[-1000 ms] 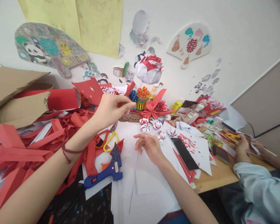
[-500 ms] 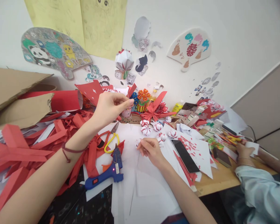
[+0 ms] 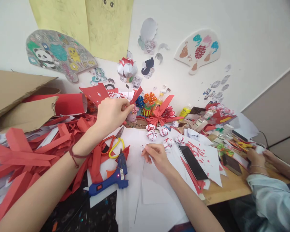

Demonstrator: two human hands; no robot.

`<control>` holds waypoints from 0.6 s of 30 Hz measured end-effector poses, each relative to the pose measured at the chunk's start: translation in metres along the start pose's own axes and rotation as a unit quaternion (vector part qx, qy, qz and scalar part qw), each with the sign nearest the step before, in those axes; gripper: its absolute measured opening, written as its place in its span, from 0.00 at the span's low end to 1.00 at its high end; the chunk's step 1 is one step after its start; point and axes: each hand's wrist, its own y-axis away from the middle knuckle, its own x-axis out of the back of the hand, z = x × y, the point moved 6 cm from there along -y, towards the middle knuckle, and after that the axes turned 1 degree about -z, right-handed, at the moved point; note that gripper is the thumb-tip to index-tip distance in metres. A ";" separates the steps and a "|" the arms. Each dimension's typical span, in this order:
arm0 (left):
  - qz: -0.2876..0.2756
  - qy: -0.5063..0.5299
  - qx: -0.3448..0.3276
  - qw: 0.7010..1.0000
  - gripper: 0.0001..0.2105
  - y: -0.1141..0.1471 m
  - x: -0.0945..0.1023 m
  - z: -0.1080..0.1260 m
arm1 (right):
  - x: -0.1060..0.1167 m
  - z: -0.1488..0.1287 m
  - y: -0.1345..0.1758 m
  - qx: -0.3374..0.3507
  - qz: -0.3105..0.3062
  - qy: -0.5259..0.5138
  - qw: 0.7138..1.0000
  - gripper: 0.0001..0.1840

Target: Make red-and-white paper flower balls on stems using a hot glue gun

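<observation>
My left hand (image 3: 116, 113) is raised in the middle, thumb and fingers pinched on a thin wire stem. At the top of that stem is a white paper flower (image 3: 127, 68) with a red-edged top, in front of the wall. My right hand (image 3: 156, 156) hovers low over the white paper sheets (image 3: 157, 190), its fingers curled together; what they hold, if anything, is hidden. Just beyond it lie several small red-and-white paper balls (image 3: 151, 135). A blue glue gun (image 3: 111, 180) with a lit red light lies to the left, beside yellow-and-orange scissors (image 3: 114, 147).
Red and white folded strips (image 3: 38, 151) pile up at the left, below cardboard (image 3: 19, 93). A black phone (image 3: 192, 162) lies right, near paper with red scraps (image 3: 203, 154). Another person's hands (image 3: 257, 159) work at the far right. Small flower pots (image 3: 147, 106) stand at the back.
The paper flower has turned and tilted, so its red top now shows toward me. My left hand has shifted slightly, while my right hand stays nearly still. The other person's hands have moved closer together.
</observation>
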 end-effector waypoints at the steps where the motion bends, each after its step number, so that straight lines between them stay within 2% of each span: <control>1: -0.002 -0.022 -0.002 1.000 0.16 0.000 0.000 -0.001 | 0.000 0.000 0.000 0.002 0.000 0.000 1.000 0.21; 4: -0.011 -0.062 -0.009 0.998 0.16 -0.002 0.002 -0.006 | -0.002 0.000 0.000 0.001 -0.012 -0.003 1.000 0.20; 6: -0.018 -0.071 -0.008 0.997 0.15 -0.003 0.003 -0.011 | -0.006 -0.001 0.000 -0.009 -0.045 -0.004 0.999 0.20; 9: -0.020 -0.085 -0.007 0.996 0.14 -0.006 0.003 -0.016 | -0.020 -0.002 0.004 -0.059 -0.152 0.004 0.987 0.18; 12: -0.027 -0.113 -0.026 0.993 0.14 -0.006 -0.001 -0.018 | -0.038 -0.006 0.014 -0.117 -0.283 0.027 0.952 0.15; 14: -0.034 -0.130 -0.048 0.990 0.13 -0.005 -0.008 -0.018 | -0.045 -0.010 0.020 -0.126 -0.334 0.045 0.933 0.14; 18: -0.062 -0.192 -0.105 0.974 0.11 -0.001 -0.024 -0.016 | -0.048 -0.014 0.022 -0.111 -0.350 0.057 0.928 0.14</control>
